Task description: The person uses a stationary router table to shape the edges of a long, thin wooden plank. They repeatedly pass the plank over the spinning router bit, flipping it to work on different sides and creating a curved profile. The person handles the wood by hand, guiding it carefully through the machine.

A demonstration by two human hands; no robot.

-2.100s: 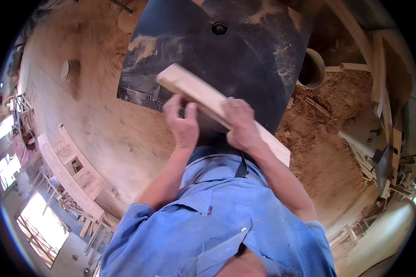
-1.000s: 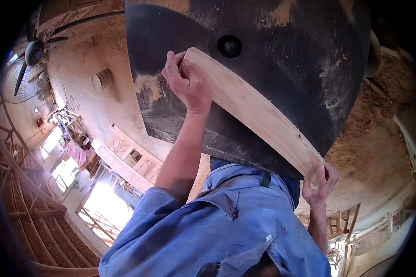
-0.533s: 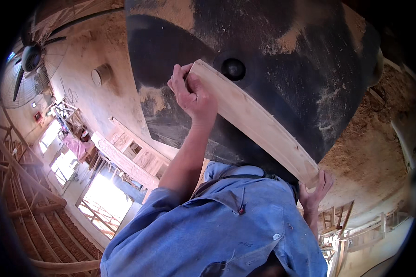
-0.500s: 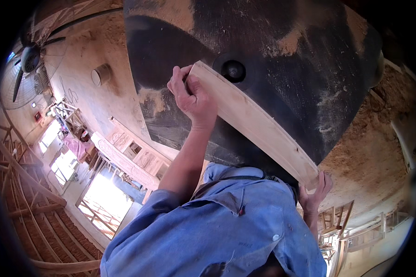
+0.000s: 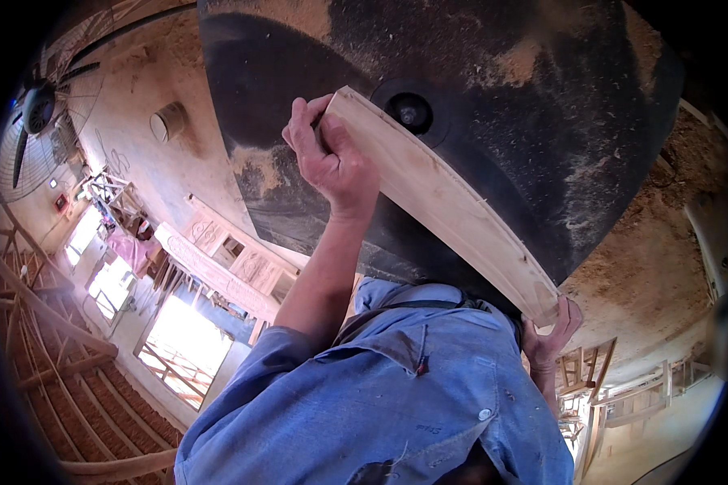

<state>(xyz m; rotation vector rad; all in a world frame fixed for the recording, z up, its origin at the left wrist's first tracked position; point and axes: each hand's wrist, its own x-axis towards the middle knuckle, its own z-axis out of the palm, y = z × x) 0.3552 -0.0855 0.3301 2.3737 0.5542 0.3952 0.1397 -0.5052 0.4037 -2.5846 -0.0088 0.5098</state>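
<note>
A long, pale wooden board (image 5: 449, 206) slants across in front of me, its far left end higher in the picture than its near right end. My left hand (image 5: 336, 158) is closed round the far left end, fingers curled over the edge. At the other end my right hand (image 5: 552, 327) grips the board near its corner. Below the board spreads a dark machine table (image 5: 299, 77), dusted with sawdust. A round black spindle (image 5: 410, 111) sits in a recess just beyond the board's far edge, with a narrow gap in the picture between them.
A large fan (image 5: 39, 109) stands at the upper left. Carved wooden panels (image 5: 226, 271) lean on the left, before a bright doorway (image 5: 186, 343). Sawdust covers the floor (image 5: 663, 234) at right, with wooden frames (image 5: 586, 380) beyond my right hand.
The board's left end, with my left hand on it, has shifted slightly up and left in the picture. My right hand stays nearly in place; both grips are kept.
</note>
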